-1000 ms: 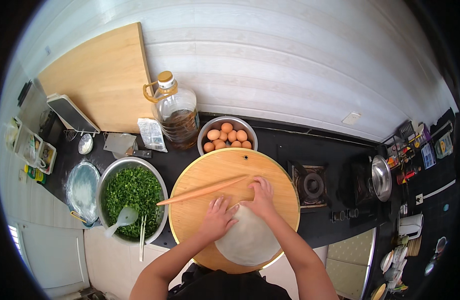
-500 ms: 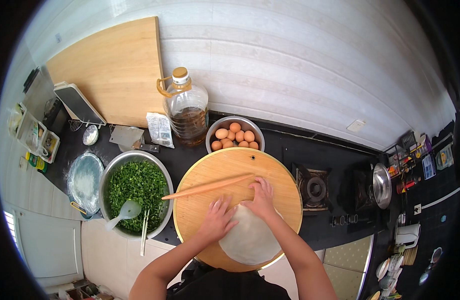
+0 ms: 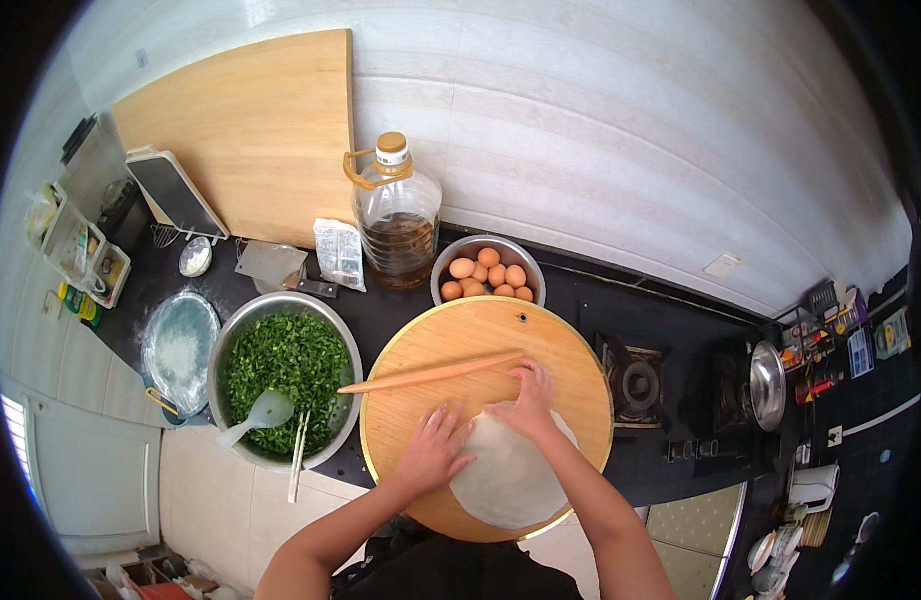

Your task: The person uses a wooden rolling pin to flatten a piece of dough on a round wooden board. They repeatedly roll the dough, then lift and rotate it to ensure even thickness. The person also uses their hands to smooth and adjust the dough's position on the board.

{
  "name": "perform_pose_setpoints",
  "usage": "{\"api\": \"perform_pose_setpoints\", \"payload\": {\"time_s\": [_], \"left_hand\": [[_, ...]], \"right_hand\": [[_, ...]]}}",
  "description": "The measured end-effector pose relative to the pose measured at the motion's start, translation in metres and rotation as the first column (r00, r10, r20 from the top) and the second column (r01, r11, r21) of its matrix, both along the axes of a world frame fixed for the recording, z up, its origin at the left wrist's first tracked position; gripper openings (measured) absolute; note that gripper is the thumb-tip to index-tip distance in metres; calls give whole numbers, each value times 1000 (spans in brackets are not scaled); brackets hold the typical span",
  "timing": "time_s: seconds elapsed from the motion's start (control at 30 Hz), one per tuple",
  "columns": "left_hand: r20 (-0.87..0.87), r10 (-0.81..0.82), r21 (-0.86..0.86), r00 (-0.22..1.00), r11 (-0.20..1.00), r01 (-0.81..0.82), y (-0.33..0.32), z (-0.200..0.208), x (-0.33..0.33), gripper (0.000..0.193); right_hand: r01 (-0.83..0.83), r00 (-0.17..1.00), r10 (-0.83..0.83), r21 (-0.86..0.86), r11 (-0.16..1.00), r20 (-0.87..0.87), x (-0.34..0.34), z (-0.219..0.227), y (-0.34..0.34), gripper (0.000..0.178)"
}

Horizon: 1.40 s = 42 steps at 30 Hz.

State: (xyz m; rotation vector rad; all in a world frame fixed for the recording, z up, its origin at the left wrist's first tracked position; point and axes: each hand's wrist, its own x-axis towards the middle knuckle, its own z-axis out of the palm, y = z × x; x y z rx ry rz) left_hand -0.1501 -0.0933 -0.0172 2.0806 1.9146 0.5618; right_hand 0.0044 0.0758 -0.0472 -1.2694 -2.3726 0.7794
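A thin, round sheet of dough [image 3: 510, 475] lies on the near part of a round wooden board [image 3: 410, 345]. My left hand [image 3: 432, 448] rests at the dough's left edge, its fingers spread. At the far edge of the dough is my right hand [image 3: 530, 402], thumb out to the left and apart from the bent fingers; it appears to touch the dough. Beyond both hands a tapered wooden rolling pin [image 3: 430, 374] lies across the board. Its right end is close to my right fingertips, and its left end sticks out past the board's rim.
Left of the board stands a steel bowl [image 3: 216, 385] of chopped greens [image 3: 280, 350] with a pale spoon [image 3: 268, 410] and chopsticks [image 3: 298, 458]. A bowl of brown eggs [image 3: 488, 258] and a large oil jug [image 3: 395, 225] stand behind. At right is a gas burner [image 3: 637, 385].
The whole view has shifted slightly, so things sit a little further right. My hands stay at the dough's edges with only a slight shift of the fingers.
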Motion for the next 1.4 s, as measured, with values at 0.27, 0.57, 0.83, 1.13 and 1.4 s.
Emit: {"api": "perform_pose_setpoints", "payload": {"time_s": [0.27,0.57,0.83,1.13,1.4], "left_hand": [[19,39,44,999,998,-40,-6,-5,4,55],[306,258,211,916,920,-330,-37,-13,7,19],[366,477,14,799,855,-518,-21,-1,23,15],[358,534,19,765,816,-578,-19,-15,28,12],[381,508,40,772,825,-563,-21,-17,27,11]], "right_hand": [[-16,997,10,92,996,72,-13,11,-20,80],[-346,932,351,61,936,-94,0,35,-36,15],[-409,908,414,83,909,-67,-9,36,-38,13],[-439,897,438,9,898,59,-29,38,-36,27],[-410,912,410,5,912,28,-28,26,-36,36]]}}
